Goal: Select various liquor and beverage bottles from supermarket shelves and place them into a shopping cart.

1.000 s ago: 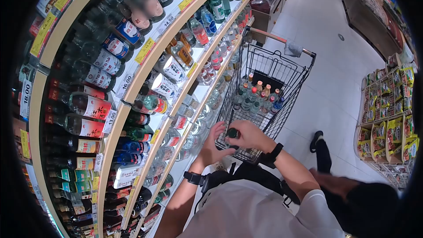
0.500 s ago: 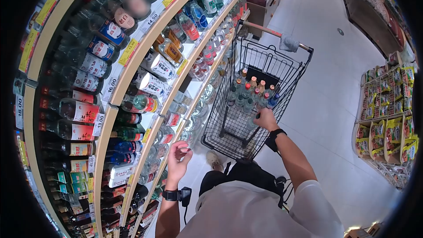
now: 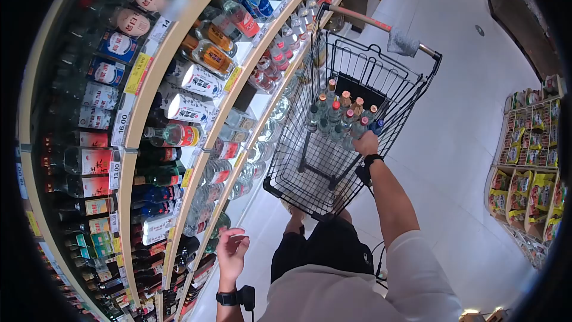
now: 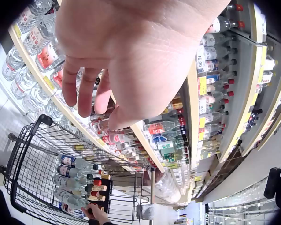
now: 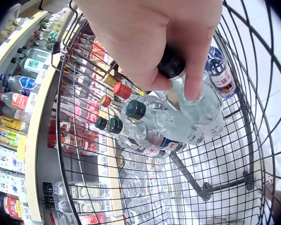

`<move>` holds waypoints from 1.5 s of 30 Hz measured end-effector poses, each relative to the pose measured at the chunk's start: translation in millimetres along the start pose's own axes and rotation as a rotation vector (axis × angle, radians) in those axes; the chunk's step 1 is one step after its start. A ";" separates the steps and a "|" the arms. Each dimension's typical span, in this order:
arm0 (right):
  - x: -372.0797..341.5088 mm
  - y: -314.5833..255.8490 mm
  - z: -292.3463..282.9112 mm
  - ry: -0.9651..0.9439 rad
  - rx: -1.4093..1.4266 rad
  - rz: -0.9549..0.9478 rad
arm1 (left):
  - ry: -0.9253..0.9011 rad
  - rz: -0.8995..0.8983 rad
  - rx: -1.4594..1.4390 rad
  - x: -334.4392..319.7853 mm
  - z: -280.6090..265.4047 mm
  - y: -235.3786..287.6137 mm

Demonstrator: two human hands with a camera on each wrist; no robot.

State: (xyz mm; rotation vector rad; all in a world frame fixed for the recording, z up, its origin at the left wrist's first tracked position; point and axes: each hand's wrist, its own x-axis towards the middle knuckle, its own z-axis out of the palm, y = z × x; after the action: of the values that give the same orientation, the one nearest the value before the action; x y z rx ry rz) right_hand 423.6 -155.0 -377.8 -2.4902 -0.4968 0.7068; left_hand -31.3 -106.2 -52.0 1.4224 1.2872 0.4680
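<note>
Inside the shopping cart (image 3: 357,17), my right hand (image 3: 366,142) holds a clear glass bottle (image 5: 196,101) by its neck. Its black cap (image 5: 171,64) shows between thumb and fingers in the right wrist view. Right beside it, several upright glass bottles (image 3: 335,114) with red, orange and dark caps stand grouped. A blue bottle (image 5: 220,70) is on the bottle's other side, against the wire wall. My left hand (image 3: 232,253) hangs in the air near the lower shelves, fingers loosely curved and holding nothing. Its palm fills the top of the left wrist view.
Tall curved shelves (image 3: 164,53) packed with bottles and price tags run along the left. A rack of yellow packets (image 3: 524,188) stands at the right, across the tiled floor (image 3: 444,161). A grey cloth-like wrap (image 3: 403,43) sits on the cart handle.
Both hands were together at the cart's near end around a dark-capped bottle. The right hand has carried it forward into the cart beside the others; the left has dropped away down and left.
</note>
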 end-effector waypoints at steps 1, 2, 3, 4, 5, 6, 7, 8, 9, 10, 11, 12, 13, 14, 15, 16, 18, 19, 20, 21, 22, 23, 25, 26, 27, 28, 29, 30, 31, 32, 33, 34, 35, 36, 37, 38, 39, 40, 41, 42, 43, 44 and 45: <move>4.9 1.3 3.9 -0.021 -0.002 0.016 | -0.016 -0.036 0.042 -4.7 2.5 0.4; 8.0 2.6 7.7 -0.040 -0.003 0.031 | -0.032 -0.071 0.083 -11.4 3.2 -1.7; 8.3 2.5 10.4 -0.015 -0.004 0.011 | -0.048 -0.104 0.123 -16.3 3.7 -2.2; 8.8 1.6 12.5 0.014 -0.004 -0.010 | -0.072 -0.125 0.151 -17.6 4.4 -1.9; 8.5 0.4 14.4 0.043 -0.005 -0.031 | -0.072 -0.124 0.142 -16.6 5.6 -1.9; 11.9 1.6 19.0 0.042 0.026 -0.010 | -0.072 -0.124 0.132 -14.2 8.2 -0.2; 14.1 2.7 22.9 0.042 0.016 -0.003 | -0.072 -0.121 0.121 -11.7 11.2 1.5; 14.9 3.5 25.4 0.044 0.007 0.007 | -0.061 -0.102 0.115 -9.3 14.7 3.9; 15.0 4.0 26.9 0.047 -0.002 0.017 | -0.051 -0.081 0.108 -6.6 18.6 8.1; 14.7 3.9 26.5 0.030 0.020 0.014 | -0.040 -0.053 0.096 -1.2 22.1 12.3; 13.8 4.0 25.4 0.014 0.039 0.005 | -0.043 -0.046 0.108 3.7 24.6 17.9; 14.5 2.6 24.7 -0.008 0.056 -0.006 | -0.041 -0.045 0.118 5.0 26.4 24.0; 17.1 0.9 25.3 -0.004 0.066 -0.031 | -0.039 -0.047 0.131 5.8 27.1 27.7; 18.9 0.3 26.7 0.000 0.078 -0.052 | -0.040 -0.036 0.124 8.3 27.1 29.0; 18.5 0.6 27.8 0.003 0.088 -0.070 | -0.043 -0.028 0.119 9.9 26.2 30.3; 15.4 1.4 29.7 0.001 0.108 -0.090 | -0.049 -0.021 0.114 9.8 24.7 31.2; 12.6 3.3 31.8 0.012 0.151 -0.133 | -0.056 -0.036 0.133 7.8 20.5 26.5; 13.6 4.9 31.6 0.006 0.164 -0.139 | -0.060 -0.039 0.141 8.3 20.2 24.6; 12.3 7.0 32.6 -0.001 0.178 -0.144 | -0.052 -0.031 0.129 8.3 20.4 23.7; 9.8 6.8 30.9 -0.010 0.193 -0.148 | -0.045 -0.024 0.118 8.5 20.5 23.5; 7.4 8.3 27.7 -0.008 0.190 -0.139 | -0.039 -0.018 0.109 8.2 20.3 24.1; 2.4 10.5 24.1 0.000 0.207 -0.148 | -0.037 -0.015 0.102 8.0 19.7 26.5; -2.4 12.7 14.7 0.028 0.240 -0.180 | -0.031 0.006 0.080 11.8 20.3 33.0; -2.5 10.7 7.9 -0.004 0.251 -0.150 | -0.032 0.016 0.065 12.9 19.3 33.8; -3.8 10.0 0.8 0.010 0.248 -0.168 | -0.024 0.032 0.047 14.7 18.0 33.3; -5.3 10.9 -4.2 0.021 0.245 -0.194 | -0.007 0.051 0.028 16.1 17.5 33.5; -2.6 16.0 -2.1 0.050 0.269 -0.202 | -0.001 0.062 0.024 17.3 17.5 35.9; -7.9 7.3 -18.3 0.026 0.182 -0.232 | 0.007 0.072 0.019 18.0 17.1 38.8; -7.5 6.8 -22.1 0.014 0.192 -0.273 | 0.015 0.082 0.016 18.2 16.5 40.8; -13.2 -3.2 -33.7 0.002 0.206 -0.295 | 0.029 0.106 0.000 18.4 16.3 41.7; -9.4 -5.9 -33.7 -0.123 0.330 -0.213 | 0.040 0.130 -0.014 19.2 16.3 41.9; -13.3 -17.0 -43.2 -0.166 0.316 -0.262 | 0.049 0.152 -0.027 19.8 16.9 41.4; -18.4 -26.7 -53.3 -0.253 0.330 -0.282 | 0.053 0.155 -0.041 20.0 17.5 39.6; -22.9 -33.7 -60.2 -0.261 0.289 -0.322 | 0.059 0.158 -0.055 19.6 17.7 37.4; -26.6 -42.0 -64.7 -0.268 0.250 -0.366 | 0.068 0.165 -0.066 19.7 17.4 37.1; -30.2 -47.1 -68.9 -0.280 0.259 -0.381 | 0.079 0.160 -0.077 18.8 18.2 39.4; -33.5 -52.5 -72.9 -0.294 0.269 -0.397 | 0.079 0.168 -0.086 18.2 17.9 40.3; -39.7 -59.0 -78.8 -0.274 0.249 -0.430 | 0.078 0.174 -0.094 17.3 17.0 39.7; -45.3 -64.8 -83.8 -0.253 0.231 -0.462 | 0.076 0.181 -0.100 17.2 14.7 37.8; -50.2 -69.4 -87.9 -0.247 0.204 -0.496 | 0.065 0.205 -0.087 16.9 11.5 33.9; -54.4 -72.3 -90.4 -0.240 0.176 -0.527 | 0.088 0.213 -0.109 16.0 9.5 32.1; -56.6 -73.9 -89.2 -0.249 0.150 -0.541 | 0.108 0.221 -0.129 16.0 7.9 30.8; -58.7 -73.1 -86.9 -0.256 0.123 -0.550 | 0.123 0.226 -0.149 15.9 6.3 28.8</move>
State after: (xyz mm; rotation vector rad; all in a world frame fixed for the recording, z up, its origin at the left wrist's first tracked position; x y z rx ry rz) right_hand 411.1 -154.7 -250.6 -2.0138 -1.1372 0.7964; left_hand -8.2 -89.3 -34.4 1.4367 1.1667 0.7981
